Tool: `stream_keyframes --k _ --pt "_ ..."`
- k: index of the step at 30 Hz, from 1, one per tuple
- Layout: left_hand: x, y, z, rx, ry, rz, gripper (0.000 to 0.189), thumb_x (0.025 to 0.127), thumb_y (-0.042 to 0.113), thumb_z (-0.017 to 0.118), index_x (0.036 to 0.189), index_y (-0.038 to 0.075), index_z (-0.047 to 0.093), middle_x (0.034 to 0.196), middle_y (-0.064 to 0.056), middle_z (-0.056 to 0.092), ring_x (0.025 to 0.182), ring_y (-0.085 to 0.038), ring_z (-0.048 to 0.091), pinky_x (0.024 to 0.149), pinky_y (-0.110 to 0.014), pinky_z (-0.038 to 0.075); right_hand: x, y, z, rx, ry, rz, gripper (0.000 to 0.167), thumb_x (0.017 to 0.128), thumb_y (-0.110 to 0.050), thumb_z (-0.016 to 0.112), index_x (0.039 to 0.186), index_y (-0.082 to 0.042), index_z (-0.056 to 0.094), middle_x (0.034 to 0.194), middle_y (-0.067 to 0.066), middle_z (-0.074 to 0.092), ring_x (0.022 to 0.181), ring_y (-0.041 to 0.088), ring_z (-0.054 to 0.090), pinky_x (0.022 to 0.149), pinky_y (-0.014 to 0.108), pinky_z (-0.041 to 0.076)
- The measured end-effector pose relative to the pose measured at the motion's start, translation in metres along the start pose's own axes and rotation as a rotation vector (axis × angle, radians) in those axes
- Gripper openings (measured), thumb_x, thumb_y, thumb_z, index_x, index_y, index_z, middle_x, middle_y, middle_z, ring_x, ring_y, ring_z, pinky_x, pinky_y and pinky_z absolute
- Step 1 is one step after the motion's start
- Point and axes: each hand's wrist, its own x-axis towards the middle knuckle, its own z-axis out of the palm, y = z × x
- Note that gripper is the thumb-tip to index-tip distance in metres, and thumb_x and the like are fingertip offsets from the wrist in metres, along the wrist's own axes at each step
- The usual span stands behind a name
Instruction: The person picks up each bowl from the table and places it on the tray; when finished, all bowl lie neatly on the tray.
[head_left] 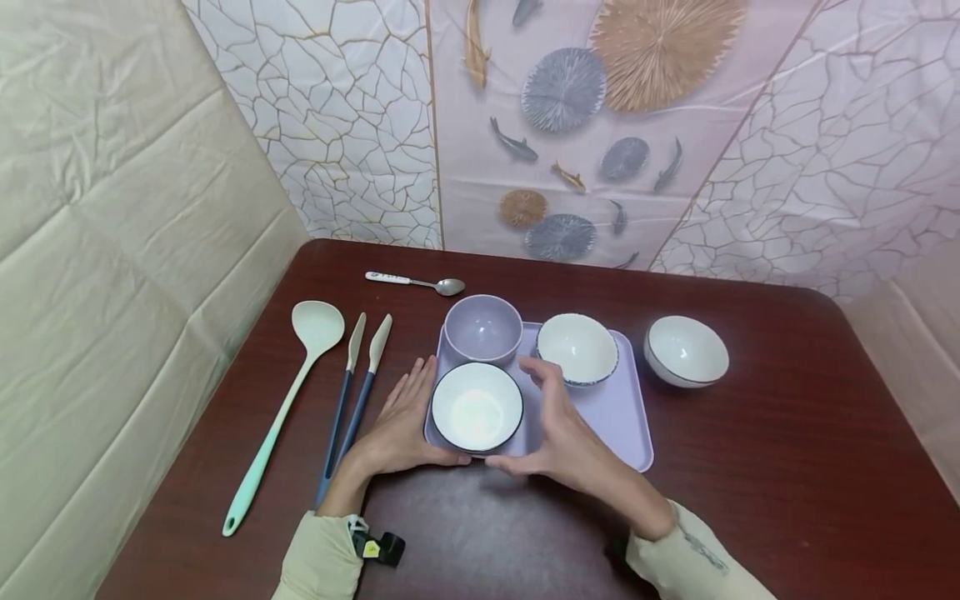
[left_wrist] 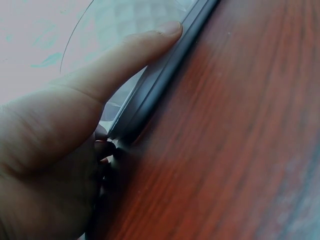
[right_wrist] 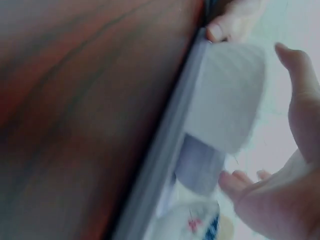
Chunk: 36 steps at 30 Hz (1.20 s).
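Note:
A white bowl with a dark rim (head_left: pixel 477 407) stands on the front left part of a lilac tray (head_left: pixel 600 425). My left hand (head_left: pixel 408 421) lies along the bowl's left side, fingers extended, with the thumb (left_wrist: pixel 130 57) low by the bowl and the tray's front edge. To the bowl's right is my right hand (head_left: pixel 558 425), its thumb and fingers spread in a curve. A gap shows between this hand and the white bowl (right_wrist: pixel 227 95) in the right wrist view. Behind stand a lilac bowl (head_left: pixel 483 329) and a white bowl with a patterned rim (head_left: pixel 577 348), both on the tray.
Another white bowl (head_left: pixel 686 352) stands on the dark wooden table (head_left: pixel 780 467), right of the tray. On the left lie a pale green ladle (head_left: pixel 288 404) and two blue-handled knives (head_left: pixel 362 400). A spoon (head_left: pixel 416 282) lies behind the tray.

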Motion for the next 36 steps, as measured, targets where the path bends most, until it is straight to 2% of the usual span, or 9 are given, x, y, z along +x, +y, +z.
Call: stream_keyframes --k 4,8,13,16,19,22,25,27,36 --pt "-0.001 0.000 0.000 -0.015 0.011 -0.001 0.140 0.059 0.061 0.086 0.156 -0.001 0.006 0.161 -0.017 0.009 0.148 -0.030 0.002 0.118 -0.047 0.006 -0.025 0.003 -0.034 0.051 0.011 -0.042 0.083 0.076 -0.029 0.086 0.141 -0.009 0.038 0.139 0.002 0.045 0.126 0.024 0.048 0.103 0.036 0.042" --pt "-0.001 0.001 0.001 -0.022 0.022 0.007 0.139 0.060 0.062 0.086 0.155 -0.002 0.008 0.161 -0.018 0.010 0.148 -0.031 0.003 0.118 -0.048 0.006 -0.055 0.016 -0.077 0.005 0.043 -0.042 0.053 0.080 -0.012 0.082 0.126 -0.014 0.057 0.118 -0.001 0.063 0.109 0.017 0.060 0.094 0.024 0.046" --pt "-0.001 0.001 0.002 -0.024 0.021 0.002 0.139 0.059 0.061 0.087 0.155 -0.001 0.008 0.161 -0.018 0.009 0.148 -0.032 0.003 0.118 -0.049 0.006 -0.087 0.041 -0.125 -0.115 0.183 0.101 0.037 0.081 -0.003 0.080 0.113 -0.014 0.067 0.104 -0.004 0.069 0.097 0.010 0.064 0.086 0.016 0.046" --pt "-0.002 0.001 0.002 -0.023 0.024 -0.005 0.140 0.059 0.061 0.087 0.156 -0.001 0.008 0.162 -0.018 0.009 0.148 -0.031 0.003 0.118 -0.048 0.006 -0.097 0.059 -0.142 -0.161 0.322 0.252 0.043 0.082 -0.006 0.080 0.121 -0.012 0.063 0.109 0.001 0.068 0.097 0.007 0.062 0.082 0.011 0.045" --pt "-0.002 0.001 0.002 -0.022 0.029 -0.005 0.140 0.058 0.063 0.086 0.156 -0.001 0.008 0.162 -0.017 0.009 0.148 -0.030 0.002 0.118 -0.048 0.005 -0.099 0.077 -0.152 -0.171 0.401 0.383 0.067 0.081 -0.014 0.082 0.138 -0.008 0.047 0.123 0.010 0.059 0.107 0.012 0.058 0.084 0.007 0.043" --pt "-0.002 0.000 0.004 -0.025 0.030 0.001 0.140 0.059 0.064 0.086 0.156 0.000 0.008 0.161 -0.018 0.009 0.148 -0.031 0.003 0.118 -0.048 0.005 -0.095 0.090 -0.160 -0.161 0.387 0.472 0.093 0.078 -0.023 0.085 0.149 -0.007 0.026 0.138 0.019 0.044 0.123 0.028 0.048 0.100 0.025 0.041" --pt "-0.002 -0.001 0.004 -0.025 0.036 0.005 0.141 0.058 0.062 0.087 0.156 0.000 0.007 0.161 -0.018 0.010 0.148 -0.031 0.003 0.118 -0.049 0.006 -0.083 0.102 -0.165 -0.146 0.321 0.499 0.110 0.077 -0.029 0.086 0.154 -0.005 0.011 0.147 0.030 0.029 0.132 0.045 0.034 0.106 0.054 0.032" --pt "-0.002 -0.002 0.004 -0.021 0.035 0.006 0.142 0.057 0.061 0.088 0.156 0.000 0.006 0.161 -0.018 0.010 0.148 -0.030 0.003 0.118 -0.048 0.007 -0.074 0.109 -0.166 -0.139 0.290 0.499 0.116 0.076 -0.031 0.086 0.154 -0.003 0.006 0.149 0.033 0.023 0.134 0.049 0.029 0.104 0.065 0.026" --pt "-0.001 0.000 0.003 -0.024 0.014 0.001 0.141 0.059 0.065 0.085 0.156 0.002 0.004 0.162 -0.015 0.008 0.149 -0.028 0.002 0.118 -0.045 0.005 -0.048 0.136 -0.161 -0.159 0.253 0.496 0.124 0.072 -0.034 0.089 0.153 0.001 0.002 0.148 0.035 0.022 0.125 0.050 0.033 0.098 0.067 0.033"
